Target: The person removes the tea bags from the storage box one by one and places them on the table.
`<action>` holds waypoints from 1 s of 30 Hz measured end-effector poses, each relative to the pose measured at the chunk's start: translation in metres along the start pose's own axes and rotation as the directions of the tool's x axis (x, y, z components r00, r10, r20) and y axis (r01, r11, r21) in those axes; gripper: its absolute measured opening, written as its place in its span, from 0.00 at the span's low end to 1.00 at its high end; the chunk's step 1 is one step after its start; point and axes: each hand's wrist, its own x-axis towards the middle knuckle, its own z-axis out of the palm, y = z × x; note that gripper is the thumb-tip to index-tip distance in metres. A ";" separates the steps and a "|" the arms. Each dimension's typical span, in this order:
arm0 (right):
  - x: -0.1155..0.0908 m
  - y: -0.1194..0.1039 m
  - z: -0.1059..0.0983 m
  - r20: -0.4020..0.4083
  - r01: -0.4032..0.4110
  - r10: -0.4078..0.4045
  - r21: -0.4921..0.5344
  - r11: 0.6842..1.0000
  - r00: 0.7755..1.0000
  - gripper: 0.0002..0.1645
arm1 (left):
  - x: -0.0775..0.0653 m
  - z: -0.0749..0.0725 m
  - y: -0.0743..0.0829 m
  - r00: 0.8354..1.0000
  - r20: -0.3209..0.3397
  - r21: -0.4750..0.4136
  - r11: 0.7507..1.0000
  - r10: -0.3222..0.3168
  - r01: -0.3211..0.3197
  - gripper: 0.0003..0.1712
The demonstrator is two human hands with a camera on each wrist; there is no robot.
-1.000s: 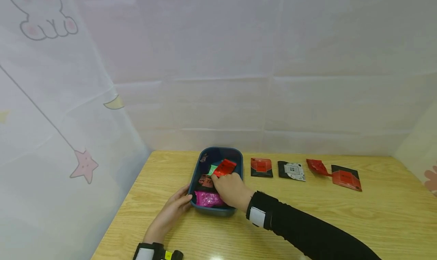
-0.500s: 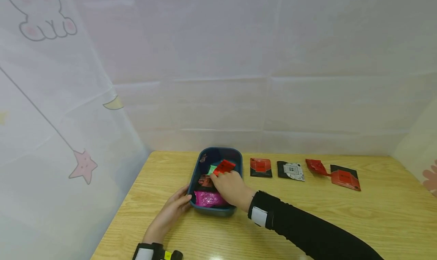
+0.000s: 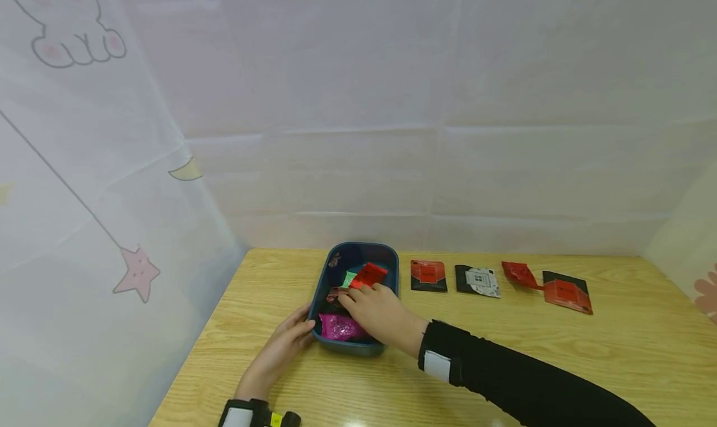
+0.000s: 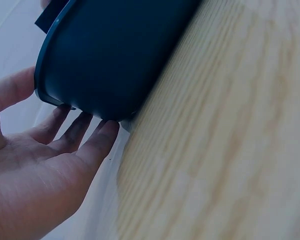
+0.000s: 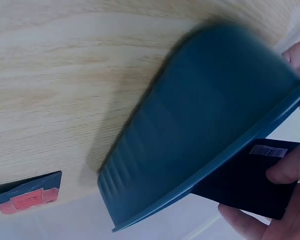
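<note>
A dark blue plastic bin [image 3: 353, 348] stands on the table with several packets inside. At its near left corner my left hand [image 3: 280, 346] grips it, thumb at the rim and fingers against the outer wall [image 4: 115, 55]. My right hand [image 3: 383, 315] reaches in over the right side. Between its thumb and fingers it holds a flat black packet [image 5: 235, 180], with a barcode label showing in the right wrist view. A shiny pink packet [image 3: 338, 327] lies at the bin's near end. Beyond the right hand are a red packet [image 3: 370, 275] and a partly hidden green one [image 3: 348, 279].
To the right of the bin, several packets lie in a row: a red-and-black one [image 3: 428, 276], a black-and-white one [image 3: 478, 281], a crumpled red one [image 3: 521, 274] and another red-and-black one [image 3: 567, 292]. A pale cloth [image 3: 358, 184] hangs behind the table [image 3: 476, 352].
My right hand has drawn slightly back, and the black packet under its fingers has tilted. The left hand and the bin have stayed in place.
</note>
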 end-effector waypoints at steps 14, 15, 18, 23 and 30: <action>-0.043 0.001 -0.006 0.010 0.092 -0.092 0.034 0.995 0.996 0.32 | -0.001 0.003 0.002 1.000 -0.021 -0.023 1.000 -0.006 0.005 0.39; -0.045 0.001 -0.006 0.012 0.093 -0.094 0.043 0.995 0.996 0.32 | -0.001 0.003 0.002 1.000 -0.024 -0.027 1.000 -0.004 0.004 0.39; -0.054 0.000 -0.010 0.023 0.104 -0.106 0.075 0.992 0.994 0.32 | -0.001 0.003 0.002 1.000 -0.026 -0.029 1.000 -0.002 0.001 0.39; -0.070 0.001 -0.016 0.016 0.146 -0.146 0.038 0.989 0.989 0.32 | -0.001 0.001 0.002 1.000 -0.006 -0.012 1.000 -0.002 0.002 0.38; -0.092 0.009 -0.021 0.036 0.122 -0.126 0.092 0.988 0.991 0.36 | 0.000 0.000 0.001 1.000 0.001 0.008 1.000 0.006 -0.006 0.38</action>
